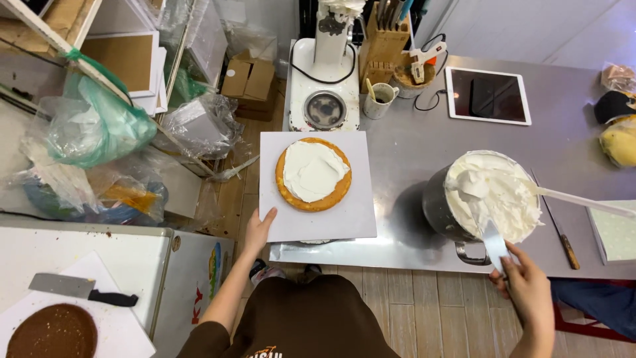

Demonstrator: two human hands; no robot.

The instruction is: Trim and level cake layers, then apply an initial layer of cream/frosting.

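Note:
A round golden sponge cake [293,192] topped with white cream sits on a square white board [351,212] at the near edge of a steel table [417,146]. My left hand [258,229] grips the board's near left corner. My right hand [527,285] holds a metal palette knife [493,242] whose blade dips into white whipped cream in a metal mixing bowl [437,205]. A white spatula [576,199] also rests in the bowl, its handle pointing right.
A white stand mixer [324,73], knife block [384,40], cup [379,99] and tablet [488,96] stand at the back. A knife [563,238] lies right of the bowl. At lower left a chocolate cake [53,331] and cleaver [73,288] rest on a white cabinet. Plastic bags crowd the left.

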